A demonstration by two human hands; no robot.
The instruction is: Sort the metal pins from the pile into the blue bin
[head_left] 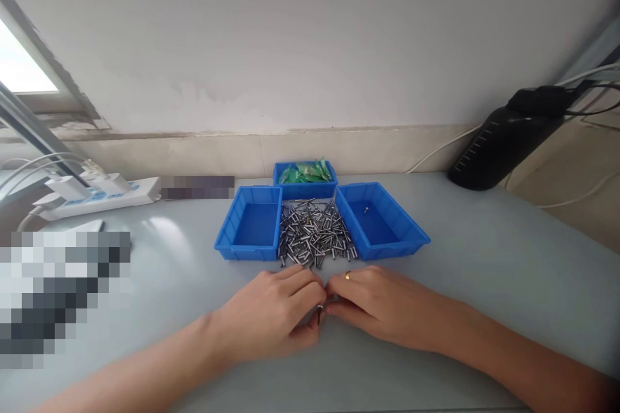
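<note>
My left hand [278, 310] is closed in a pinch, with a small metal pin-like part [320, 313] showing between thumb and forefinger. My right hand [375, 302], with a gold ring on one finger, meets it fingertip to fingertip. Its thumb and forefinger are pinched together at the same spot; what they grip is hidden. Both hands are low over the grey table, just in front of a heap of small shiny metal pin-like parts [314, 232].
Blue trays flank the heap: the left one [225, 239] and the right one [407, 242], holding one tiny piece. Behind, another blue tray [305, 191] holds green plastic packets [306, 173]. A power strip [111, 201] stands back left, a black bottle [504, 142] back right.
</note>
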